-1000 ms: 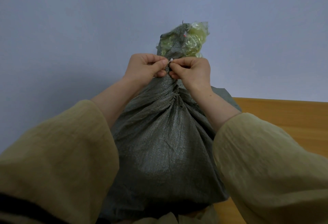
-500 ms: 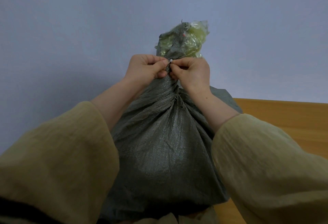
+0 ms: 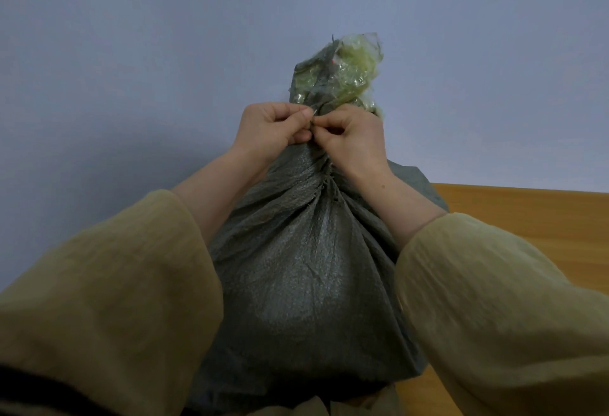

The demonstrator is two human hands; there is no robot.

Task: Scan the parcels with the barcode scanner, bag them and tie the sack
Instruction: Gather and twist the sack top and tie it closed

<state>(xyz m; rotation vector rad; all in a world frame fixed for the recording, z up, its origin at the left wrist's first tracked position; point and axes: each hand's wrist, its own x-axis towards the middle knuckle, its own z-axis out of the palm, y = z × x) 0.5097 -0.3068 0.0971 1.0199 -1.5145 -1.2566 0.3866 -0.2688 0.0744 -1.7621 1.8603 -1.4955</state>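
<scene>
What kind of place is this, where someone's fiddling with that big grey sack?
Hard to be sure: probably a plain packing or parcel-sorting room. The clues: a stuffed woven sack, its neck pinched by the left hand and right hand, a wooden tabletop beside it, and a bare bluish wall behind.

Tiny shift at the neck of the sack [image 3: 306, 267]: the right hand [image 3: 357, 139] has dropped its pinch just below the thumb of the left hand [image 3: 268, 127]. The white tip of the tie [image 3: 314, 112], clear a moment ago, is now nearly swallowed between the fingers.
</scene>
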